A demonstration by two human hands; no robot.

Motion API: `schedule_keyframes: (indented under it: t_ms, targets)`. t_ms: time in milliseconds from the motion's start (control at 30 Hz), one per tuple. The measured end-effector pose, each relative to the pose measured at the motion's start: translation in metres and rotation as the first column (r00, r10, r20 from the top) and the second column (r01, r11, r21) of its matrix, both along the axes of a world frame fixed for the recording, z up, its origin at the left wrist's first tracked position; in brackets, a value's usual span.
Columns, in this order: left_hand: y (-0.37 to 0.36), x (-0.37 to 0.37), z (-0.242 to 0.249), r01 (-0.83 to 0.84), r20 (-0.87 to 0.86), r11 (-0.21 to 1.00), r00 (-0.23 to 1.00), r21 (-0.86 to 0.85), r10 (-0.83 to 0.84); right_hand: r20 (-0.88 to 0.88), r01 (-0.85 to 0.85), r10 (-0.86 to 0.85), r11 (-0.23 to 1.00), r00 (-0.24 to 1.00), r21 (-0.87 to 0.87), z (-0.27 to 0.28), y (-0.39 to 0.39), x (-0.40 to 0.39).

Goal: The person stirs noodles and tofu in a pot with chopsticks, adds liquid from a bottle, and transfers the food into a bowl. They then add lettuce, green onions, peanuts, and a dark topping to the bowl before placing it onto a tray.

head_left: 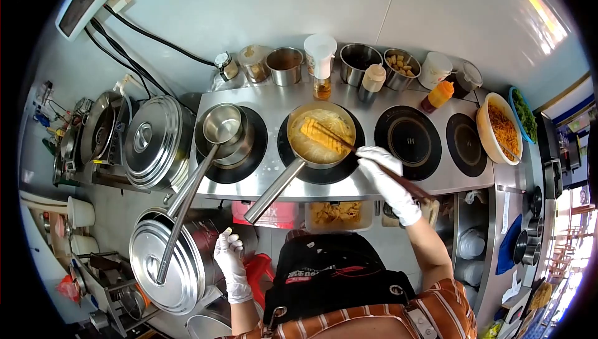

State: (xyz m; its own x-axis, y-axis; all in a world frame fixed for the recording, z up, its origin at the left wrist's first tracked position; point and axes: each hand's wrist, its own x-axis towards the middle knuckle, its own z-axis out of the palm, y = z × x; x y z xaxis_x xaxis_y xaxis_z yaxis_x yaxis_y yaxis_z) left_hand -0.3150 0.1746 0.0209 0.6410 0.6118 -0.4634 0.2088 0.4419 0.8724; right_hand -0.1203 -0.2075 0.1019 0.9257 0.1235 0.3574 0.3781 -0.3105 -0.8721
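Note:
My right hand (385, 174), in a white glove, grips long dark wooden chopsticks (408, 184). Their far tips reach into a steel saucepan (350, 119) and touch a yellow ridged piece of food (319, 137). Around that piece lie pale noodle-like strands (314, 154) in cloudy liquid. The saucepan sits on a round black cooktop, its steel handle (274, 191) pointing toward me. My left hand (230, 261), gloved too, is low beside the big lidded pot (165, 266). Its fingers are loosely curled and apart, with no held thing visible.
A long-handled ladle (222, 124) rests over a pot on the left cooktop. Jars, steel pots and sauce bottles (438, 96) line the back. A bowl of orange shreds (500, 128) stands at right. Below the counter is a tray of yellow pieces (338, 213).

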Motion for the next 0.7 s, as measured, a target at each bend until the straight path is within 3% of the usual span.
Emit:
schedule_keyframes:
  t_ms: [167,267,333,433,567,700]
  targets:
    - [-0.054,0.011,0.032,-0.092,0.087,0.994,0.992,0.066,0.086,-0.064,-0.214,0.216,0.976,0.974,0.034,-0.028,-0.003,-0.01]
    - [-0.068,0.01,0.036,-0.106,0.137,0.993,0.986,0.058,0.098,-0.103,-0.181,0.189,0.98,0.977,0.077,0.0,-0.022,-0.014]
    - [-0.077,0.007,0.038,-0.085,0.128,0.994,0.989,0.065,0.076,-0.017,-0.159,0.16,0.987,0.987,0.035,0.018,-0.036,-0.016]
    - [-0.088,0.003,0.037,-0.103,0.129,0.993,0.987,0.052,0.095,-0.004,-0.024,0.025,0.999,1.0,0.033,0.011,-0.043,-0.015]
    - [-0.098,0.0,0.036,-0.083,0.145,0.996,0.986,0.037,0.076,-0.003,-0.16,0.16,0.987,0.987,0.027,-0.03,-0.035,-0.011]
    - [-0.103,-0.002,0.039,-0.052,0.137,0.998,0.989,0.026,0.048,-0.028,-0.145,0.147,0.988,0.989,0.05,-0.022,-0.042,0.003]
